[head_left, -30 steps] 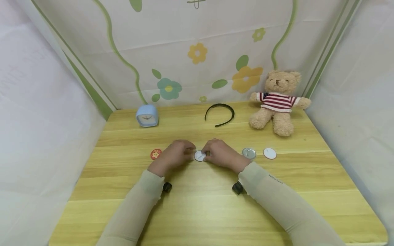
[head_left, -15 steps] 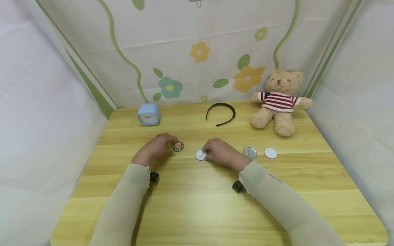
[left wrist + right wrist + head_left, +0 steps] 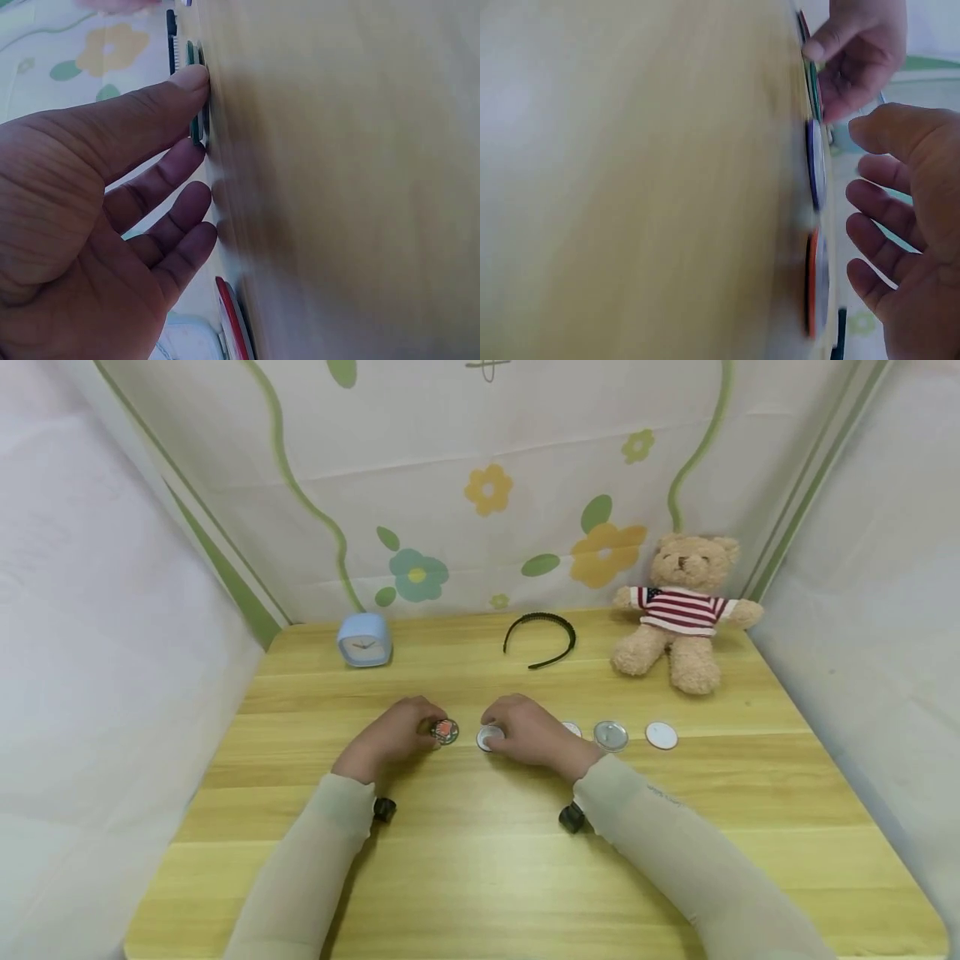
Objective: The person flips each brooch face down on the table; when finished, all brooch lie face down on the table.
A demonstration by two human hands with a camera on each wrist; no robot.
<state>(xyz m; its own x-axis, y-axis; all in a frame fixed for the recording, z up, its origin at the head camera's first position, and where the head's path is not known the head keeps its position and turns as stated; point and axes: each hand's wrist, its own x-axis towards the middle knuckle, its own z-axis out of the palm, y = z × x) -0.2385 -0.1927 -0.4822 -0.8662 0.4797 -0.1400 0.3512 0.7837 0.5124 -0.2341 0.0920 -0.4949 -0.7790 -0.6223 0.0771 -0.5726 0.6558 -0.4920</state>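
Observation:
In the head view my left hand (image 3: pixel 396 737) pinches a round dark green badge (image 3: pixel 446 732) with an orange-red design, close over the tabletop. The left wrist view shows my thumb and one finger on that badge's edge (image 3: pixel 193 124), other fingers loose. My right hand (image 3: pixel 528 735) is just right of it, thumb and fingers around a pale, face-down round badge (image 3: pixel 489 739). In the right wrist view its fingers are spread with nothing between them, beside a purple-edged badge (image 3: pixel 816 165). A red badge (image 3: pixel 234 319) lies beyond my left hand's lower fingers, hidden in the head view.
Right of my right hand lie a partly covered pale disc (image 3: pixel 572 727), a silver-backed badge (image 3: pixel 611 736) and a white disc with a red rim (image 3: pixel 662 735). Farther back are a blue clock (image 3: pixel 364 640), a black headband (image 3: pixel 572 639) and a teddy bear (image 3: pixel 678 610).
My left hand left the pale badge, brought in the dark green badge and lowered it near the pale one. My right hand shifted slightly left, uncovering part of another disc behind it.

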